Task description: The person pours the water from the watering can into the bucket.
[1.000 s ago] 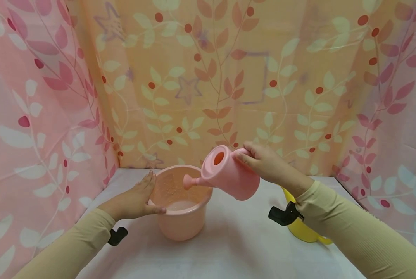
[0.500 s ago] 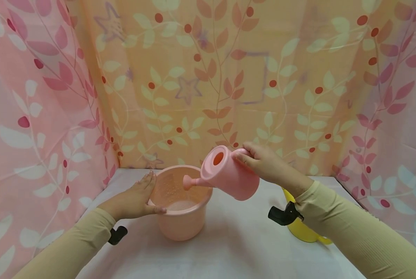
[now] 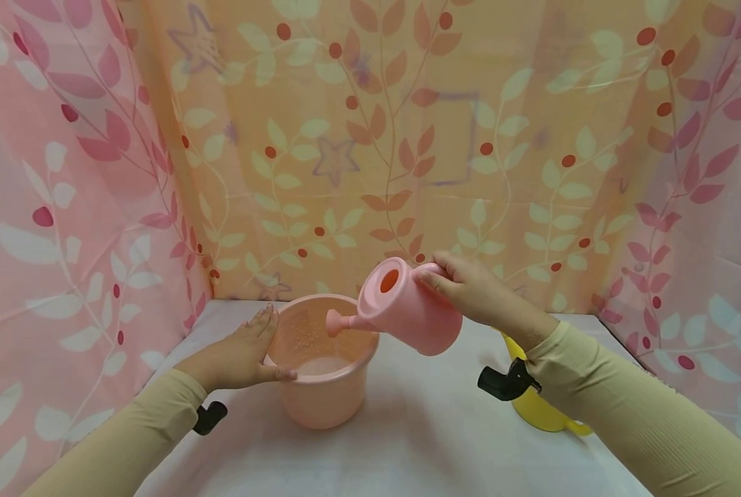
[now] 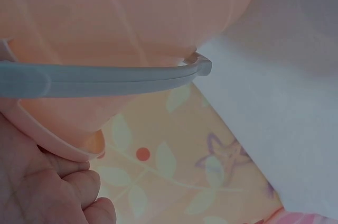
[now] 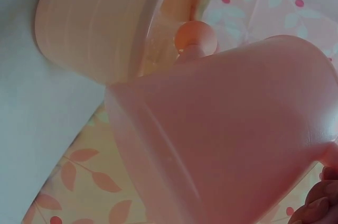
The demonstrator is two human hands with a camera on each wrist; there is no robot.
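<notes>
A peach bucket [image 3: 323, 404] stands on the white table, with droplets on its inner wall. My left hand [image 3: 236, 357] rests against the bucket's left rim, fingers straight and the thumb along the near edge. A grey handle [image 4: 121, 80] crosses the bucket's side in the left wrist view. My right hand [image 3: 469, 288] grips the handle of a pink watering can [image 3: 416, 317], held tilted above the table. The can's spout rose [image 5: 195, 36] reaches over the bucket's opening. In the right wrist view only curled fingertips [image 5: 317, 205] show beside the can.
A yellow container [image 3: 541, 412] stands on the table [image 3: 432, 442] at right, partly hidden behind my right forearm. Leaf-patterned cloth [image 3: 407, 138] closes off the back and both sides. Black wrist mounts [image 3: 503, 382] stick out under each sleeve.
</notes>
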